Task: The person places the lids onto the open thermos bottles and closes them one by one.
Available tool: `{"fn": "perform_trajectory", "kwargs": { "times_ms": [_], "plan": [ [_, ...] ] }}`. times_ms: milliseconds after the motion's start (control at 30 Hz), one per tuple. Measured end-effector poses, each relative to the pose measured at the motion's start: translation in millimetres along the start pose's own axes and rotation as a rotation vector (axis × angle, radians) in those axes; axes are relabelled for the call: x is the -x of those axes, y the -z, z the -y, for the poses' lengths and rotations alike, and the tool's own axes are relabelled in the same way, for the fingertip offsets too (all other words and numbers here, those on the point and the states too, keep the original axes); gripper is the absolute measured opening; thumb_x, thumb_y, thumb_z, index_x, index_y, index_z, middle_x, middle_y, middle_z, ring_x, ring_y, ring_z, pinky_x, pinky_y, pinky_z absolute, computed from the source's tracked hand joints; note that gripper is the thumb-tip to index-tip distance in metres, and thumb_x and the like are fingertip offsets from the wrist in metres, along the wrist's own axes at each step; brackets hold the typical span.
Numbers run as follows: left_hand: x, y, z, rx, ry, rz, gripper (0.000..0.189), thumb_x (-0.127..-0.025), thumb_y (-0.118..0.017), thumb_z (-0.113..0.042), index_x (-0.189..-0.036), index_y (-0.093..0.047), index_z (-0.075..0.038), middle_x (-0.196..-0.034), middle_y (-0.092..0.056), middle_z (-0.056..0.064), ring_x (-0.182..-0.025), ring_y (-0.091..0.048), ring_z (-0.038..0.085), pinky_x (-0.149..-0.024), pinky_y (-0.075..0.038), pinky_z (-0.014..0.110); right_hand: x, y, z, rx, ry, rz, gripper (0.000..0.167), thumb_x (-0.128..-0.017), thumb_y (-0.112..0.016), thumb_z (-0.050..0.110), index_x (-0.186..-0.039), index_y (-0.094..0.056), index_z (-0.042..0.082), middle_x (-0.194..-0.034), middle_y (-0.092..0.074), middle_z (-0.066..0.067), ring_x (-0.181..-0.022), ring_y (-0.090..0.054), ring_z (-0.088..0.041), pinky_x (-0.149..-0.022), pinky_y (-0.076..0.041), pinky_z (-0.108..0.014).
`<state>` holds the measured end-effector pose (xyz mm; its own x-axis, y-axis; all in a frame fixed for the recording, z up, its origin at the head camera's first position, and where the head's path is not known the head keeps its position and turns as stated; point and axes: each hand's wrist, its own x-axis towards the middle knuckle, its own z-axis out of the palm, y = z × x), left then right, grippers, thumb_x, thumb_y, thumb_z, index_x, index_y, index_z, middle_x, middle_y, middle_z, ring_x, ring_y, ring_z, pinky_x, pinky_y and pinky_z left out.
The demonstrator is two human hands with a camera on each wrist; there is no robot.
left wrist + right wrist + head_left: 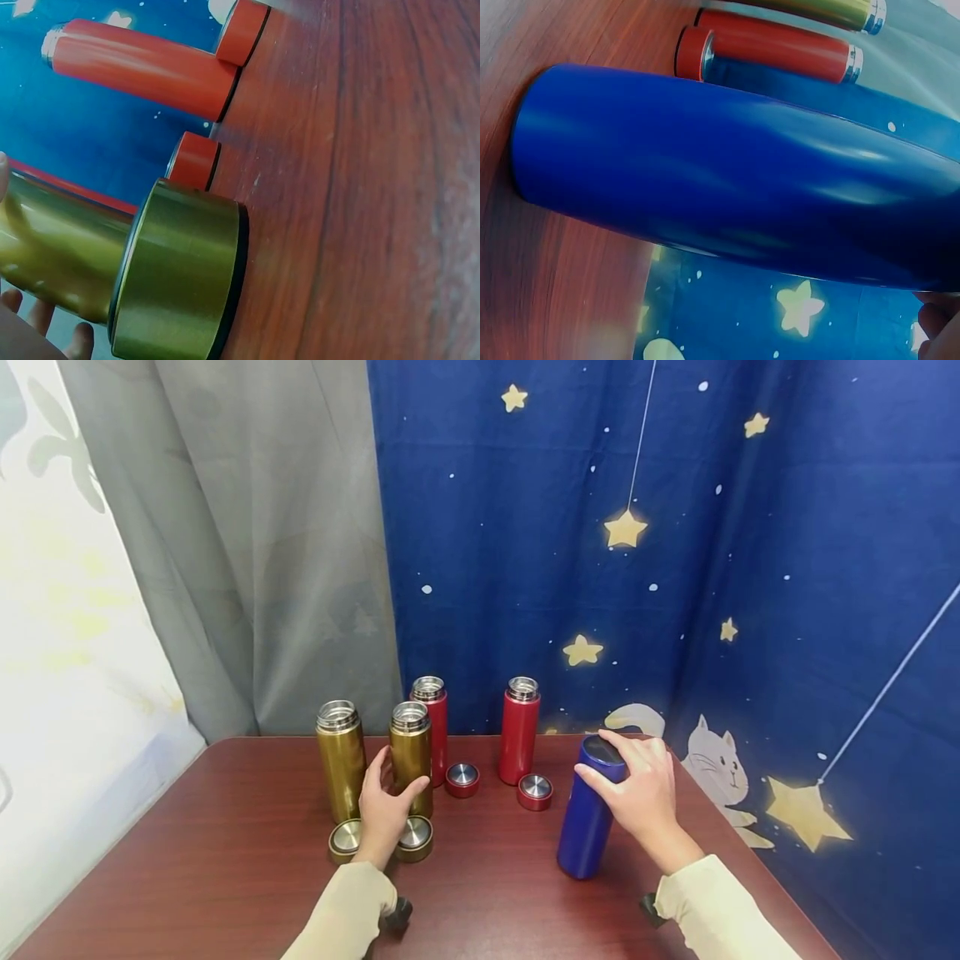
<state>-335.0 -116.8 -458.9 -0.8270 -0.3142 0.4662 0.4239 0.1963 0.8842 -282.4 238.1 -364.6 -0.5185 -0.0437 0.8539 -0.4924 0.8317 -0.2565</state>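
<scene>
My left hand [386, 810] has its thumb and fingers round a gold open-necked bottle [412, 743]; in the left wrist view the gold bottle [67, 240] is partly behind a gold lid [180, 270]. With my right hand [642, 785] I hold a blue bottle [583, 827] near its dark-topped lid [602, 750]. The blue bottle [727, 172] fills much of the right wrist view, its base at the table. Another gold bottle [341, 772] without its lid stands left of my left hand. Two gold lids, one [346, 838] left and one [415, 839] right, lie by my left wrist.
Two uncapped red bottles stand farther back, one [439, 735] behind the gold bottle and one [519, 739] to its right. Red lids [462, 780] [535, 792] lie near them. The brown table [487, 893] ends at a blue starry curtain [510, 568] and a grey curtain [300, 568].
</scene>
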Motion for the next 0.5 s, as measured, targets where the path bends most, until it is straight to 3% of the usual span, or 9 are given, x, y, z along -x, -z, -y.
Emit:
{"fn": "perform_trajectory", "kwargs": {
  "times_ms": [167,500],
  "plan": [
    [-0.5,-3.9,1.6,0.000,0.035,0.026,0.086,-0.077,-0.084,-0.019,-0.147,-0.037,-0.005,-0.143,-0.046,0.018,-0.129,-0.046,0.033,-0.107,-0.036,0.047,1.1,5,-8,0.024,-0.034,-0.008,0.059,-0.067,-0.086,0.036,-0.118,-0.069,0.013,-0.102,-0.069,-0.014,-0.093,-0.048,-0.031,-0.077,-0.035,-0.047],
    [-5.7,-1.1,5.2,-0.087,0.079,0.073,0.089,-0.077,-0.084,-0.030,-0.148,-0.036,-0.007,-0.145,-0.046,0.015,-0.131,-0.045,0.030,-0.108,-0.036,0.043,2.2,11,-14,0.058,-0.041,-0.009,0.060,-0.067,-0.086,0.040,-0.118,-0.069,0.014,-0.104,-0.070,-0.015,-0.087,-0.046,-0.030,-0.075,-0.033,-0.045]
  ]
}}
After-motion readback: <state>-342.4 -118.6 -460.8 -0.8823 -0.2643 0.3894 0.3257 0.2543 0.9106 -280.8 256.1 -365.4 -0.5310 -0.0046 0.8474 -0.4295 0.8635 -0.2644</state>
